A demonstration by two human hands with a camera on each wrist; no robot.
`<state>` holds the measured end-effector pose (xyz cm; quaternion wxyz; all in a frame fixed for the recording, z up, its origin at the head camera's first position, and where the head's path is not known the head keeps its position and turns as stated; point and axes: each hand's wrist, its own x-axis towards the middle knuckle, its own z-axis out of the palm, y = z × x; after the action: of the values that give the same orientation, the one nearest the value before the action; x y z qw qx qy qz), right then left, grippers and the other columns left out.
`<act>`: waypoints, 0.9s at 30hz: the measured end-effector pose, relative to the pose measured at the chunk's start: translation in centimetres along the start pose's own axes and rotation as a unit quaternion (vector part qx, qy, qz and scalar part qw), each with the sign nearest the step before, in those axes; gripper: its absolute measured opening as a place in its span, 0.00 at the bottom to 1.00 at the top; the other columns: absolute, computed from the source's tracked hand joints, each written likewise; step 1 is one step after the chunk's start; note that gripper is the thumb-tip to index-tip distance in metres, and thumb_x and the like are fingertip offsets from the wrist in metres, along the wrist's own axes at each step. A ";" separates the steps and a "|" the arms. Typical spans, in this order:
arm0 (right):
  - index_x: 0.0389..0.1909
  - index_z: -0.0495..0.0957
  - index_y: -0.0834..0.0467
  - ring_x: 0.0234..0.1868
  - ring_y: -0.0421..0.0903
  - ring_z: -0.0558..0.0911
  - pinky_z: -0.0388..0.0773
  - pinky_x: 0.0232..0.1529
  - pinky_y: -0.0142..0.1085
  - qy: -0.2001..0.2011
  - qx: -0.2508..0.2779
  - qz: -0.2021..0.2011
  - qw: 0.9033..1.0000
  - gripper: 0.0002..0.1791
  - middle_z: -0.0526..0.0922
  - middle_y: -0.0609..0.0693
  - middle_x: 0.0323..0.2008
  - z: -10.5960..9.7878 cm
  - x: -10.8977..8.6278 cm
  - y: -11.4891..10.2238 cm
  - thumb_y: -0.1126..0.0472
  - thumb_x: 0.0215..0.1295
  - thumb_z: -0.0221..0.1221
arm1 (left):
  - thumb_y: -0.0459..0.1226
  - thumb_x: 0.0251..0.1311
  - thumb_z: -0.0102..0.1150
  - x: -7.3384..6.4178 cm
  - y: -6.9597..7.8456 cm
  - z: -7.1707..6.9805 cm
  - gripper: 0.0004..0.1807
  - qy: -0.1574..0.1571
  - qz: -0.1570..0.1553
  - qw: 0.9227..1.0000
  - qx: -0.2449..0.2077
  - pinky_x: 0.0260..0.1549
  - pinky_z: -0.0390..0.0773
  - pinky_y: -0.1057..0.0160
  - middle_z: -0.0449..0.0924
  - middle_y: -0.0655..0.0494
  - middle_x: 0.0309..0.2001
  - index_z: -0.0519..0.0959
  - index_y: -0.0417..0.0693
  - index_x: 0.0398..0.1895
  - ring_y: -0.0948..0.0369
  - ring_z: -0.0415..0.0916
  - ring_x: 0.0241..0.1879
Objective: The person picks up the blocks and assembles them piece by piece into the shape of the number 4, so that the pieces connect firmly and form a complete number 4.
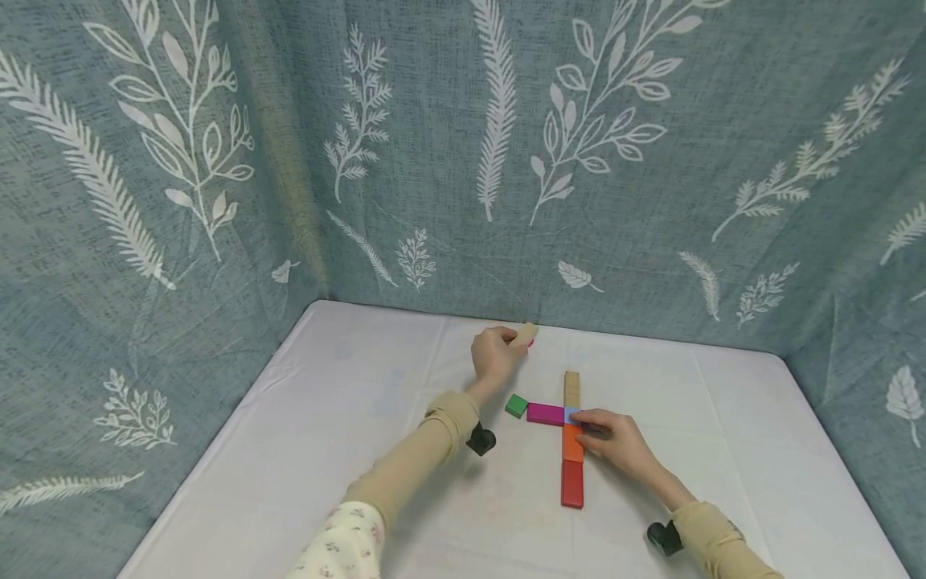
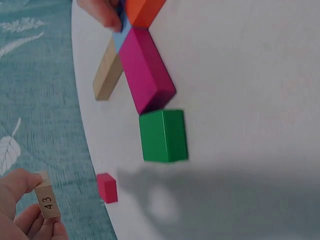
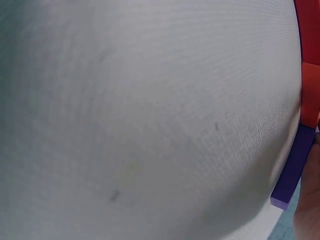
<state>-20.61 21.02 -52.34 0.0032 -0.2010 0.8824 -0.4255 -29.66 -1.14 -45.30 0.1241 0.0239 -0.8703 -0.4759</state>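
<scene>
At the far edge of the table, my left hand point(image 1: 493, 354) pinches a small plain wooden block point(image 2: 47, 202) marked 43 between thumb and fingers. My right hand point(image 1: 618, 442) straddles a purple block point(image 3: 294, 167), its thumb and fingers at the block's sides. One right fingertip reaches the light blue block point(image 1: 569, 415) at the centre of a cross of blocks. Around that centre lie a magenta block point(image 1: 546, 413), an orange block point(image 1: 572, 442) and a long wooden block point(image 1: 572, 389). A red block point(image 1: 572, 484) continues the line below the orange one.
A green block point(image 2: 162, 136) sits at the outer end of the magenta block. Near the left hand, a small pinkish-red block point(image 2: 107, 188) stands by the table edge. Patterned teal curtain point(image 1: 463, 161) encloses the white-covered table point(image 1: 347, 386).
</scene>
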 end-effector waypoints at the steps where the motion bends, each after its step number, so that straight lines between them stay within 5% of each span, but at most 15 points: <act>1: 0.50 0.81 0.59 0.52 0.55 0.80 0.79 0.52 0.42 0.000 -0.002 -0.001 1.000 0.19 0.83 0.56 0.49 0.0 0.0 0.0 0.65 0.55 0.66 | 0.32 0.48 0.68 -0.1 0.2 0.1 0.11 -0.001 -0.002 1.000 0.002 0.36 0.81 0.61 0.87 0.48 0.34 0.86 0.40 0.38 0.54 0.83 0.35; 11: 0.50 0.81 0.60 0.52 0.56 0.81 0.79 0.51 0.42 0.002 -0.004 -0.007 1.000 0.19 0.83 0.57 0.49 -0.1 0.0 0.1 0.65 0.56 0.66 | 0.32 0.47 0.69 -1.1 0.8 1.3 0.11 -0.008 -0.003 1.000 0.005 0.33 0.78 0.64 0.87 0.50 0.33 0.86 0.40 0.36 0.56 0.82 0.35; 27: 0.50 0.81 0.60 0.51 0.56 0.81 0.79 0.51 0.41 0.004 0.005 -0.010 1.000 0.19 0.83 0.57 0.49 -0.3 0.1 0.1 0.66 0.55 0.66 | 0.36 0.48 0.71 -2.7 -0.5 3.0 0.12 -0.015 -0.035 0.999 0.016 0.34 0.80 0.63 0.87 0.49 0.35 0.86 0.38 0.36 0.55 0.82 0.37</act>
<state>-20.81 21.26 -52.24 -0.0037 -0.2077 0.8784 -0.4304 -27.85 1.50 -47.79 0.0940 0.0493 -0.8781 -0.4665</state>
